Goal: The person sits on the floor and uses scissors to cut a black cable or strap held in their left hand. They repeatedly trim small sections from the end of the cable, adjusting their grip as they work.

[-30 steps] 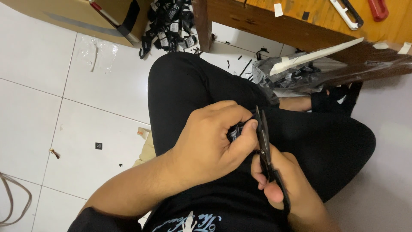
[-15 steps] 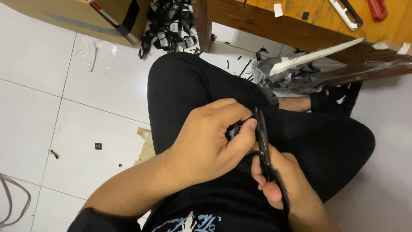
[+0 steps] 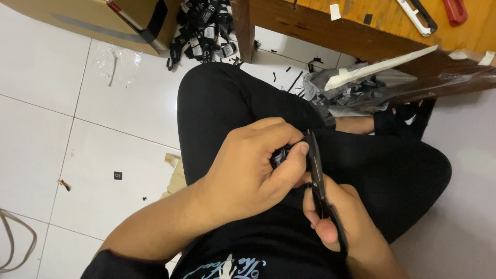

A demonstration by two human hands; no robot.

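Trimming: the left hand (image 3: pixel 248 170) pinches a small black part (image 3: pixel 281 154), grip closed, while the right hand (image 3: pixel 336 222) grips black scissors (image 3: pixel 316 175); next likely needs careful blade alignment.

The left hand (image 3: pixel 253 165) closes over a small black piece (image 3: pixel 281 154), hiding all but a sliver; its kind cannot be told. The right hand (image 3: pixel 336 222) covers the handles of the scissors (image 3: pixel 316 175), and whether the blades are parted is unclear. The box (image 3: pixel 103 18) at far left is cut off by the top edge. The pile of black parts (image 3: pixel 204 26) is too small to make out. The cord (image 3: pixel 15 243) at near left runs off the edge.
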